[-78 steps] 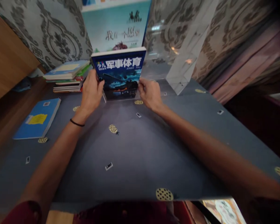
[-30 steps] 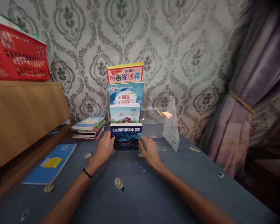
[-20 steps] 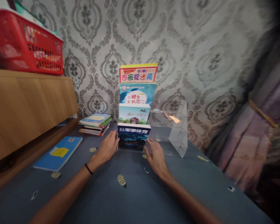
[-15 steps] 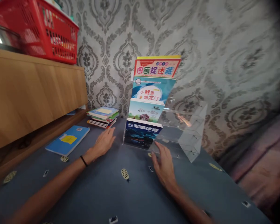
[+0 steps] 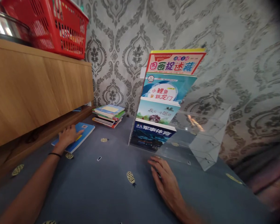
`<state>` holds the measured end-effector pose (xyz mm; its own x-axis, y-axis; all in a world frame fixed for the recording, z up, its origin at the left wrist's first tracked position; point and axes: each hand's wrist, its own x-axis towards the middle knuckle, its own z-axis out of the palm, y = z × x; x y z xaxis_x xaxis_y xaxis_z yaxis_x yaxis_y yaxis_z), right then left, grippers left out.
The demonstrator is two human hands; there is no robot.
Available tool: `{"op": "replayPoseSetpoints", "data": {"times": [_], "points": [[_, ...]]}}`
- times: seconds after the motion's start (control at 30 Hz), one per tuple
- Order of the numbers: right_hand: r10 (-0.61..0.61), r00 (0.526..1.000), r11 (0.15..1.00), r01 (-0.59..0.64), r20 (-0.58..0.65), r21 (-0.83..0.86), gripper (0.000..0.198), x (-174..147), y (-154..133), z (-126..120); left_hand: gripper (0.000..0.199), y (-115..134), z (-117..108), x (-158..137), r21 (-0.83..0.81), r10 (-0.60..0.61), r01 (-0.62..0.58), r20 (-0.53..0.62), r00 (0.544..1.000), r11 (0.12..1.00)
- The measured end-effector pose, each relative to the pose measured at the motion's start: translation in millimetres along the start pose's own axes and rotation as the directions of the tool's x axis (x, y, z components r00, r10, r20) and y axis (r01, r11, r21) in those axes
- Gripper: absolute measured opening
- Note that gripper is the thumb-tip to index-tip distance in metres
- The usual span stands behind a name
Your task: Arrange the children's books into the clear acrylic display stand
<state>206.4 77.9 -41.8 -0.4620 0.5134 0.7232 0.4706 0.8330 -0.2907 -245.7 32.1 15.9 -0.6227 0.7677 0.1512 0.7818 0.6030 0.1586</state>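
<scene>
My left hand (image 5: 68,137) lies over the blue book (image 5: 87,132) on the table, thumb and fingers apart on its cover; part of the cover is hidden beneath it. My right hand (image 5: 164,175) is low over the table in front of a clear acrylic rack (image 5: 208,144), holding nothing, fingers loosely stretched. Four tiers of books stand in the rack's left side: a dark blue one (image 5: 151,137) lowest, a pale green one (image 5: 157,112) above, a teal one (image 5: 168,87) higher, and a red-bordered one (image 5: 175,63) at the top.
A stack of books (image 5: 109,115) sits against the patterned wall (image 5: 135,46). On the left, a wooden cabinet (image 5: 42,93) carries a red basket (image 5: 70,34) and a shiny metal vessel (image 5: 9,28). A dark blue-grey cloth (image 5: 102,186) covers the table.
My left hand has moved left from near the book stack onto the blue book. My right hand has drawn slightly away from the rack. The view has turned, shifting the rack rightward.
</scene>
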Motion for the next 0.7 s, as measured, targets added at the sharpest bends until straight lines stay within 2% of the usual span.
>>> {"op": "replayPoseSetpoints", "data": {"times": [0.07, 0.13, 0.4, 0.57, 0.7], "points": [[-0.001, 1.000, 1.000, 0.001, 0.015, 0.010, 0.023, 0, 0, 0, 0.074, -10, 1, 0, -0.007, 0.001, -0.001, 0.017, 1.000, 1.000], [-0.001, 1.000, 1.000, 0.001, 0.015, 0.018, 0.023, 0, 0, 1, 0.078, -15, 3, -1, -0.012, 0.039, -0.040, -0.013, 0.999, 0.999], [-0.006, 1.000, 1.000, 0.006, 0.010, 0.021, 0.023, 2, -3, -1, 0.094, -20, 4, -5, 0.018, 0.090, -0.089, -0.090, 0.992, 0.996], [-0.003, 1.000, 1.000, 0.002, 0.030, 0.018, 0.023, 2, -3, -1, 0.086, -23, -1, -4, -0.017, 0.035, -0.037, -0.099, 0.994, 0.999], [0.010, 0.999, 1.000, -0.010, 0.037, 0.017, 0.022, 1, -2, -1, 0.061, -33, -9, 9, -0.124, -0.030, 0.032, 0.013, 0.999, 0.992]]}}
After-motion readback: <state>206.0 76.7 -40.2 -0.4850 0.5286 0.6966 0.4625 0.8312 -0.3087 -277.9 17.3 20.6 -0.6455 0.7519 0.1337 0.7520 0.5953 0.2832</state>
